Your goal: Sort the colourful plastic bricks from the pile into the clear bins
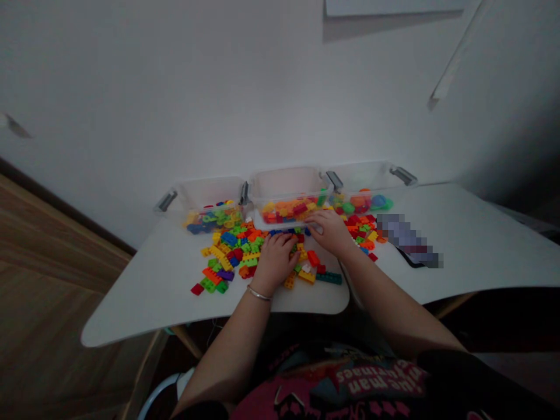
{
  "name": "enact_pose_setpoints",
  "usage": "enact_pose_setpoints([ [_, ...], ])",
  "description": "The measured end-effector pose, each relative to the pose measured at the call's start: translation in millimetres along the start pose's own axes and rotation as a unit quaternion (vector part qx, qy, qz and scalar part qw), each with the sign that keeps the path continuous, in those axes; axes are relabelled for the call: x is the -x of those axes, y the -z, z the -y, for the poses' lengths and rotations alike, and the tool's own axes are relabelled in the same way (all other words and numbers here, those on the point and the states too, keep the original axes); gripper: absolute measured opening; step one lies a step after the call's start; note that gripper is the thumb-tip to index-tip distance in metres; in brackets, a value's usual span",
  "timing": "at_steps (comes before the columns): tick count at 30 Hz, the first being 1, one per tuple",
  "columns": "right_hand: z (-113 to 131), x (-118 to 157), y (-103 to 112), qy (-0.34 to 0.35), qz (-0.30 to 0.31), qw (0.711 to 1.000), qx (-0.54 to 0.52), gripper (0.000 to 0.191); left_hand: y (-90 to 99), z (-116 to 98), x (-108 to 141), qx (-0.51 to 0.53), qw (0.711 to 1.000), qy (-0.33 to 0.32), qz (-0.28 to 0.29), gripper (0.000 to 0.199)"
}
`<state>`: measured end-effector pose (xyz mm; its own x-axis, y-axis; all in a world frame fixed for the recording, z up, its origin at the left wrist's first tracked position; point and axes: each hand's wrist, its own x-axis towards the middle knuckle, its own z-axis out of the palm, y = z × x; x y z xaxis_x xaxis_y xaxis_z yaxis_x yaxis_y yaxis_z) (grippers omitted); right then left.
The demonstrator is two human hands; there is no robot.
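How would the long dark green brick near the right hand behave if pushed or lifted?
The long dark green plastic brick probably feels stiff and light for its size. Its flat sides suggest sliding, not rolling, on the white table. Its studs should help grip.

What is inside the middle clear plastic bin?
The clear plastic bin holds orange, red, yellow and green plastic bricks; whatever lies beneath them is hidden. The right hand covers its front corner.
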<state>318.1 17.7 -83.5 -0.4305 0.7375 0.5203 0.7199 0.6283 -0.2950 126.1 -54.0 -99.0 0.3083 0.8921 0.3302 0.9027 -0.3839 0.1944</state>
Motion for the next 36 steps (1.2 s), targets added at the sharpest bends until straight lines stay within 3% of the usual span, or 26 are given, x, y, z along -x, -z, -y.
enact_pose_setpoints([
  [6, -0.5, 16.2, -16.6, -0.023, 0.076, 0.993, 0.086, 0.029, -0.3, 0.4, 0.2, 0.003, 1.000, 0.002, -0.002, 0.036],
  [19, 4.5, 16.1, -16.5, -0.068, 0.084, 0.988, 0.114, 0.014, -3.2, 2.1, -0.1, 0.001, 1.000, 0.002, -0.007, 0.037],
  [26, 2.1, 16.9, -21.2, -0.059, 0.099, 0.991, 0.075, 0.021, -2.4, 1.3, 0.0, -0.001, 1.000, 0.004, -0.001, 0.037],
  [29, -1.2, 17.7, -24.8, -0.045, 0.058, 0.997, 0.019, 0.023, -2.0, 1.2, 0.2, -0.001, 1.000, 0.004, 0.000, 0.036],
  [36, -10.5, 10.9, -15.8, -0.030, -0.150, 0.983, -0.102, 0.016, 0.3, 0.5, 0.4, -0.001, 1.000, 0.001, 0.001, 0.038],
])
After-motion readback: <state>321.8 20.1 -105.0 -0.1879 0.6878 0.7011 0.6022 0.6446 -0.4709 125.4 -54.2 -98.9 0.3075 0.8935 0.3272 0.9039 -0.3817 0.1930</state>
